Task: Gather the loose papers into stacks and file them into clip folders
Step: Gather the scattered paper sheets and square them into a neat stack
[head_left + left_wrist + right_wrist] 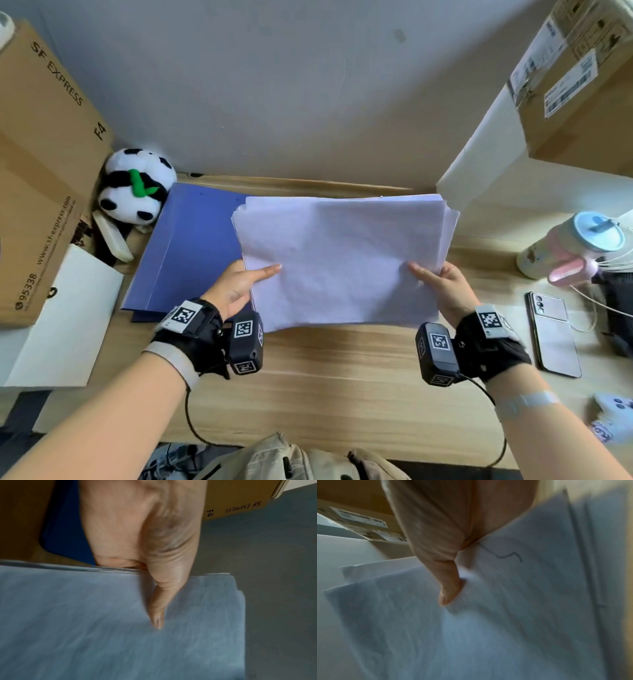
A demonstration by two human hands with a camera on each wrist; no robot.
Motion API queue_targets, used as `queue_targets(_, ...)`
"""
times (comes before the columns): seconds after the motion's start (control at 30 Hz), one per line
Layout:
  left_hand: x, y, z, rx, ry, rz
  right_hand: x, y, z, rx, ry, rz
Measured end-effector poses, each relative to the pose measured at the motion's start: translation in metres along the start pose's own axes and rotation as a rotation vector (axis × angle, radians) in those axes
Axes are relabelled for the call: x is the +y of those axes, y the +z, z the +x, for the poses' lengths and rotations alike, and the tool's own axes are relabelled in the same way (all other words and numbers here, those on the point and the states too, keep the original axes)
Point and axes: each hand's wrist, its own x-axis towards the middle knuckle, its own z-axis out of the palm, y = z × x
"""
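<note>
A loose stack of white papers point(342, 260) is held above the wooden desk point(325, 383), its sheets slightly fanned at the far corners. My left hand point(239, 284) grips its left edge, thumb on top point(157, 609), fingers hidden beneath. My right hand point(442, 287) grips the right edge the same way, thumb pressed on the top sheet point(450, 588). The papers point(102, 628) fill the left wrist view, and the papers point(488, 615) show blurred in the right wrist view. A closed blue clip folder point(191, 246) lies on the desk to the left, partly under the stack.
A cardboard SF Express box point(41, 164) and a panda plush point(137, 185) stand at the left. A second carton point(582, 85) sits on a white shelf at the right. A pink-and-white bottle point(575, 246), a phone point(555, 332) and cables lie at the right.
</note>
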Motion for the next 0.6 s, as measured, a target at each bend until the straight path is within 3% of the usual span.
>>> queue_targets(0.13, 0.000, 0.003, 0.007, 0.036, 0.132, 0.058, 0.008, -0.004, 0.000, 0.034, -0.080, 0.007)
queue_targets(0.23, -0.007, 0.006, 0.009, 0.051, 0.123, 0.145, 0.016, -0.007, -0.003, 0.068, -0.122, 0.017)
queue_targets(0.37, -0.026, 0.009, 0.012, 0.046, 0.096, 0.247, 0.039, -0.007, -0.002, 0.119, -0.050, -0.022)
queue_targets(0.6, -0.012, 0.022, 0.010, 0.075, 0.157, 0.145, 0.030, 0.002, -0.001, 0.157, -0.158, 0.035)
